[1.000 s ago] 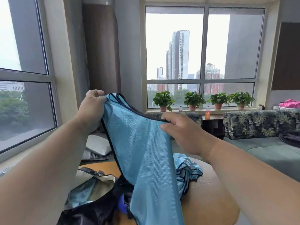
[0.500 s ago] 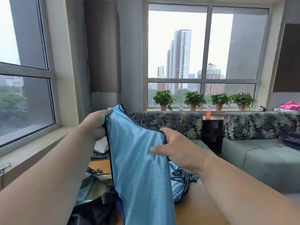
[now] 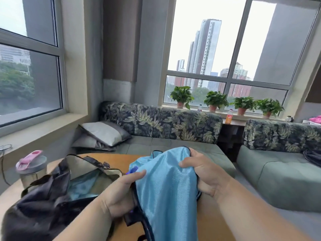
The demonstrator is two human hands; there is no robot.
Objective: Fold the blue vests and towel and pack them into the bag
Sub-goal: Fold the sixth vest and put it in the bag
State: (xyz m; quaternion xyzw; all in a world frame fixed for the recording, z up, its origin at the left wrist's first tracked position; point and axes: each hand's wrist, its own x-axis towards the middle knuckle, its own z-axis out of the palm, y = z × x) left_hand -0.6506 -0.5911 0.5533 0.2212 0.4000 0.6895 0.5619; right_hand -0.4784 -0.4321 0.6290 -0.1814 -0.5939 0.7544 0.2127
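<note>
Both hands are gripping one blue vest over the wooden table. The left hand has its fingers curled around the vest's left edge, and the right hand has fingers bunched into the top right. The dark bag sits open just to the left (something blue already inside). A bottle stands behind it.

We saw that the blue vest was a thin, satiny cloth with a soft sheen and darker fabric binding along its edges. The bag looked like dark, slightly glossy crumpled fabric with a matt pale lining, and it lay on a smooth wooden table. The bottle was clear plastic with a matt pink lid.
</note>
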